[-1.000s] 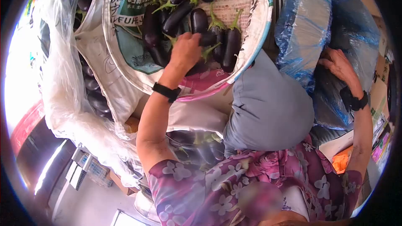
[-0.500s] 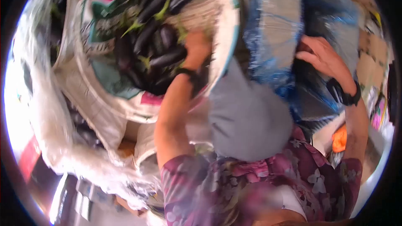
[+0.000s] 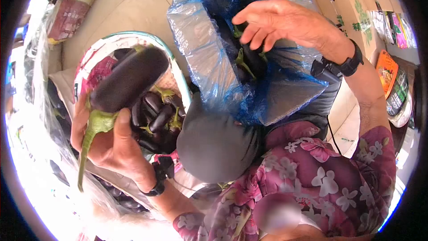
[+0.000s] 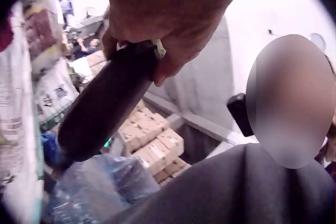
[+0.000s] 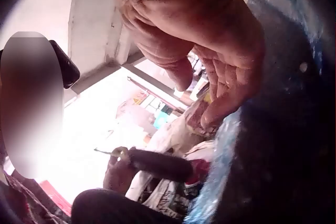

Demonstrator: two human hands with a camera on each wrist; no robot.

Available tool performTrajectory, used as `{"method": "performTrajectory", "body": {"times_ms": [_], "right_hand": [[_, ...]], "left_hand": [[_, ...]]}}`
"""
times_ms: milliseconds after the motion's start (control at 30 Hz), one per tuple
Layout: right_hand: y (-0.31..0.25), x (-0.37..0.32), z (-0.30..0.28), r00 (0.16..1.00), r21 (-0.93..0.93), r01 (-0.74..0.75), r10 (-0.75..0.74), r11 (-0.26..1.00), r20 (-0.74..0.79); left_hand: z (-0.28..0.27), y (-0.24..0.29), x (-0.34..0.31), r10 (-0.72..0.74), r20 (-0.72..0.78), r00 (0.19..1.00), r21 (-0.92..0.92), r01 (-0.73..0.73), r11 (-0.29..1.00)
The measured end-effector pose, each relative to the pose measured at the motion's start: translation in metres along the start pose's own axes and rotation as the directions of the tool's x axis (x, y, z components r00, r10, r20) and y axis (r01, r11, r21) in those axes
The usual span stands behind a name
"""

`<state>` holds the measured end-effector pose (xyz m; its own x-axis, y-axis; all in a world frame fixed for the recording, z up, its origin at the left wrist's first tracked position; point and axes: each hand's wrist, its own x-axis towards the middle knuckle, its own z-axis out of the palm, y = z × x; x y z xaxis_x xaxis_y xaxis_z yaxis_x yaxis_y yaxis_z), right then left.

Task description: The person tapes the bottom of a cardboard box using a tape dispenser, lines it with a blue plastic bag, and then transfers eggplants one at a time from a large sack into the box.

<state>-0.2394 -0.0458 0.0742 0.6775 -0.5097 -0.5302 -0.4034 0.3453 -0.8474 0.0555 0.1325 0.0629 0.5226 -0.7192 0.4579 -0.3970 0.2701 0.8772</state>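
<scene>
My left hand [image 3: 109,151] grips a dark purple eggplant [image 3: 129,80] by its green stem end and holds it up over a round woven-bag basket [image 3: 176,62]. Several more eggplants [image 3: 160,118] lie in that basket. In the left wrist view the held eggplant [image 4: 105,106] slants down from the fingers. Relaxed and holding nothing, my right hand [image 3: 285,24] hovers over a box lined with blue plastic [image 3: 198,47]. Eggplants [image 3: 256,62] with green stems lie inside the lining, partly hidden by this hand.
A grey-clad knee [image 3: 218,147] stands between basket and box. Cardboard cartons [image 3: 356,4] are at the upper right, with an orange packet [image 3: 386,71] below them. Clear plastic sheeting [image 3: 31,151] lines the left side. Tiled floor [image 3: 129,6] shows behind the basket.
My left hand has come up out of the basket with an eggplant. The head view has swung toward the blue-lined box, and my right hand has risen from its side to over its opening.
</scene>
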Motion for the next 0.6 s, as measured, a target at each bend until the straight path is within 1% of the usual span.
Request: {"method": "performTrajectory", "body": {"times_ms": [33, 67, 100, 133, 167, 233, 267, 300, 333, 367, 400, 433, 467, 500, 533, 567, 600], "right_hand": [[-0.003, 0.002, 0.012, 1.0, 0.003, 0.018, -0.018, 1.0, 0.0], [-0.009, 0.003, 0.026, 1.0, 0.261, -0.029, 0.029, 0.965, 0.004], [-0.013, 0.006, 0.035, 0.997, 0.499, -0.078, 0.076, 0.863, 0.024], [-0.015, 0.01, 0.037, 0.986, 0.572, -0.056, -0.046, 0.818, 0.163], [-0.016, 0.012, 0.04, 0.985, 0.568, -0.054, -0.051, 0.822, 0.167], [-0.01, 0.013, 0.052, 0.995, 0.568, 0.039, -0.082, 0.822, 0.051], [0.015, -0.001, 0.052, 0.96, 0.383, 0.268, -0.213, 0.884, -0.182], [0.026, 0.0, 0.047, 0.96, 0.384, 0.27, -0.218, 0.883, -0.173], [0.033, 0.004, 0.042, 0.922, 0.218, 0.376, -0.342, 0.9, -0.18], [0.041, 0.009, 0.035, 0.873, 0.049, 0.471, -0.458, 0.881, -0.166], [0.049, 0.019, 0.019, 0.98, 0.311, 0.179, -0.142, 0.934, -0.136], [0.056, 0.03, 0.003, 0.985, 0.533, -0.135, 0.173, 0.835, -0.021], [0.063, 0.034, -0.003, 0.979, 0.55, -0.144, 0.2, 0.823, -0.044], [0.071, 0.042, -0.006, 0.978, 0.549, -0.15, 0.203, 0.822, -0.038], [0.08, 0.048, -0.014, 0.964, 0.534, -0.164, 0.25, 0.829, -0.092], [0.085, 0.058, -0.017, 0.945, 0.518, -0.18, 0.294, 0.836, -0.146], [0.085, 0.067, -0.02, 0.938, 0.474, -0.216, 0.317, 0.854, -0.143]], "left_hand": [[0.017, 0.011, 0.007, 0.096, 0.035, 0.995, 0.017, -0.096, 0.995], [0.03, 0.016, 0.014, 0.236, 0.168, 0.957, 0.058, -0.249, 0.967], [0.042, 0.018, 0.02, 0.357, 0.3, 0.885, 0.077, -0.395, 0.915], [0.053, 0.021, 0.03, 0.443, 0.477, 0.759, 0.006, -0.506, 0.862], [0.065, 0.022, 0.038, 0.505, 0.626, 0.595, -0.083, -0.593, 0.801], [0.095, 0.023, 0.028, 0.499, 0.758, 0.42, -0.258, -0.51, 0.821], [0.104, 0.022, 0.023, 0.521, 0.777, 0.355, -0.297, -0.523, 0.799], [0.111, 0.02, 0.019, 0.542, 0.79, 0.286, -0.338, -0.534, 0.775], [0.113, 0.017, 0.018, 0.53, 0.789, 0.31, -0.326, -0.521, 0.789], [0.105, 0.017, 0.018, 0.526, 0.791, 0.313, -0.322, -0.518, 0.792], [0.089, 0.019, 0.021, 0.364, 0.805, 0.468, -0.187, -0.383, 0.905], [0.072, 0.018, 0.025, 0.176, 0.788, 0.59, -0.053, -0.219, 0.974], [0.053, 0.008, 0.025, -0.074, 0.722, 0.688, 0.069, 0.036, 0.997], [0.034, -0.008, 0.023, -0.331, 0.618, 0.714, 0.158, 0.299, 0.941], [0.024, -0.021, 0.02, -0.372, 0.507, 0.778, 0.136, 0.354, 0.925], [0.008, -0.039, 0.015, -0.412, 0.387, 0.825, 0.105, 0.404, 0.909], [-0.009, -0.061, 0.006, -0.431, 0.341, 0.835, 0.11, 0.42, 0.901]]}}
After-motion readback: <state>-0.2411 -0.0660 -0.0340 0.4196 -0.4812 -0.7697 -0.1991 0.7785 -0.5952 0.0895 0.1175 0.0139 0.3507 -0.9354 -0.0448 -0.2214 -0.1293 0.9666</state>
